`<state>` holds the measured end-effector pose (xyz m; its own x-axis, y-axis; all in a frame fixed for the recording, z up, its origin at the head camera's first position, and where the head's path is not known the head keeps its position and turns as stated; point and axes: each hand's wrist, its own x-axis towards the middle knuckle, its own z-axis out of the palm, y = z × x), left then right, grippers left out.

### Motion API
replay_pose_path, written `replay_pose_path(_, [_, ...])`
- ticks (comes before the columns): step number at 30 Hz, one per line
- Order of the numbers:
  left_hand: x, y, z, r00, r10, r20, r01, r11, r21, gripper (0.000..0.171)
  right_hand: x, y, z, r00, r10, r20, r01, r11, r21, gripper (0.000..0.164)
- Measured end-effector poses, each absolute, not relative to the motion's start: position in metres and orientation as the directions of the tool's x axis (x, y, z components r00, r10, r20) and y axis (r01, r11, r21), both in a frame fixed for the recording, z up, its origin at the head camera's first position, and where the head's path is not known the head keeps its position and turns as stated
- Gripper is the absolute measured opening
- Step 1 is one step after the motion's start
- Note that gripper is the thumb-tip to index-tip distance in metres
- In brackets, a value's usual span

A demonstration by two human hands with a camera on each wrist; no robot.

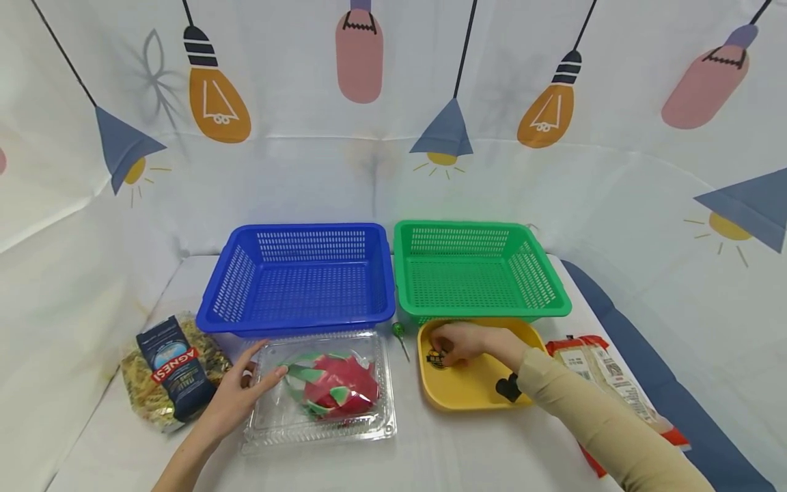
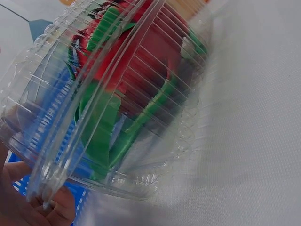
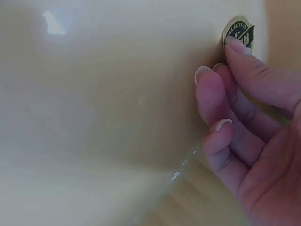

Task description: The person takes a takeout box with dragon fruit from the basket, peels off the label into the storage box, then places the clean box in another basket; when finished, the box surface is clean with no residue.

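A clear plastic clamshell box (image 1: pixel 320 427) holds a red dragon fruit (image 1: pixel 341 388) with green scales. My left hand (image 1: pixel 236 393) grips the box's left rim, the thumb lying over the lid; in the left wrist view its curled fingers show beside the ridged edge. Inside a shallow yellow tray (image 1: pixel 473 400), my right hand (image 1: pixel 462 344) pinches a round dark label (image 3: pixel 241 34) between thumb and forefinger. The right wrist view shows gold lettering on it, the other fingers curled; how much of it sticks to the tray is hidden. Another black piece (image 1: pixel 508 387) lies in the tray near the sleeve.
A blue basket (image 1: pixel 295 326) and a green basket (image 1: pixel 486 311) stand side by side at the back. An Agnesi pasta bag (image 1: pixel 178 369) lies left, a red-and-white food packet (image 1: pixel 615 383) right. Between box and tray lies a small green-headed stick (image 1: pixel 399 333).
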<state>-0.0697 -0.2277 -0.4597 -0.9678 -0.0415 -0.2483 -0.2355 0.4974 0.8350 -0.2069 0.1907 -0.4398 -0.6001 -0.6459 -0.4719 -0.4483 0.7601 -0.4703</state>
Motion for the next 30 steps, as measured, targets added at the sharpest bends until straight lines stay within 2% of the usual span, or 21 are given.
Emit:
replay_pose_path(9, [-0.068,-0.227,-0.459,-0.975,-0.031,-0.218,-0.205,0.489,0.848,0.075,-0.21,0.199,-0.443,-0.578,-0.662,-0.478,-0.389,0.738,-0.551,0.015])
replay_pose_path(16, [-0.068,-0.227,-0.459,-0.977,-0.032,-0.212,-0.2,0.487,0.85,0.074,-0.21,0.205,-0.441,-0.602,-0.656,-0.455,-0.448,0.749,-0.488,0.015])
replay_pose_path(23, [-0.068,-0.227,-0.459,-0.978,-0.033,-0.206,-0.195,0.493,0.848,0.074,-0.206,0.21,-0.435,-0.601,-0.631,-0.491,-0.375,0.765,-0.524,0.014])
replay_pose_path(30, [-0.069,-0.227,-0.459,-0.977,-0.032,-0.212,-0.199,0.493,0.847,0.074,-0.206,0.219,-0.434,-0.603,-0.635,-0.483,-0.359,0.757,-0.547,0.016])
